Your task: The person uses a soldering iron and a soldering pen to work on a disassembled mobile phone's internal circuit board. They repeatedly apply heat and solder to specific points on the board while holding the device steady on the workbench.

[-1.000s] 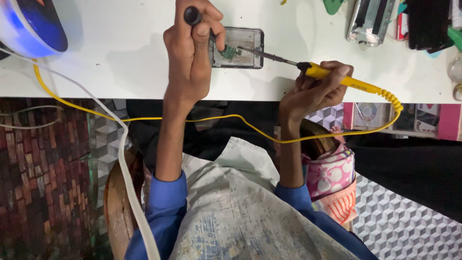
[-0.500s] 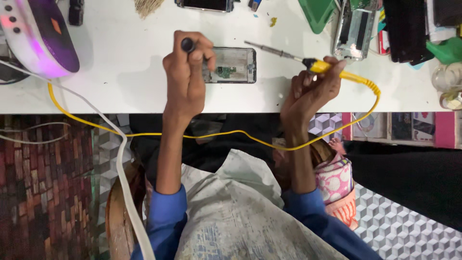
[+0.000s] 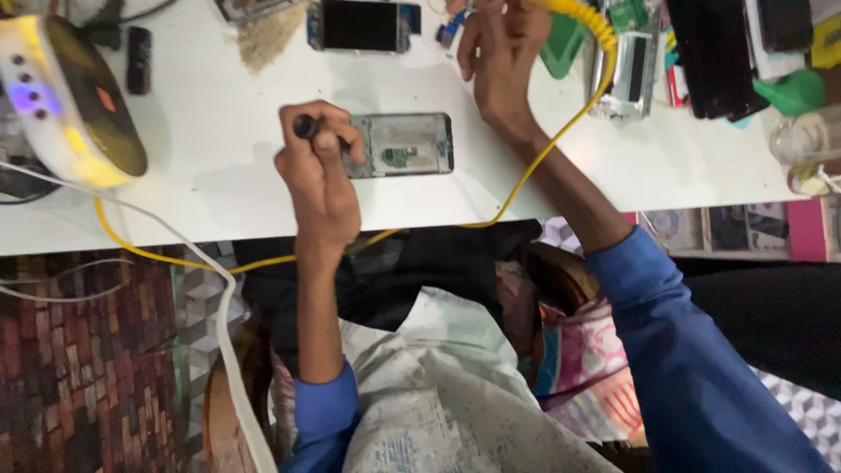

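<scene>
An opened phone (image 3: 412,144) with a bare green board lies on the white table (image 3: 219,175). My left hand (image 3: 320,180) rests at the phone's left end, fingers closed around a black-handled tool (image 3: 307,128). My right hand (image 3: 504,61) is stretched to the far side of the table, well beyond the phone, gripping the yellow soldering iron (image 3: 578,13) at the frame's top edge; its tip is out of view. The iron's yellow cable (image 3: 543,149) runs back past the phone and over the table's near edge.
A round white and yellow lit device (image 3: 70,105) sits at the left. A second phone (image 3: 359,24), a green tray (image 3: 565,48), a clear box (image 3: 631,70), black cases (image 3: 718,52) and a green funnel (image 3: 793,92) crowd the far right. A white cable (image 3: 219,315) hangs down.
My right hand has lifted the soldering iron off the opened phone and carried it to the far side of the table. My left hand has stayed at the phone's left end.
</scene>
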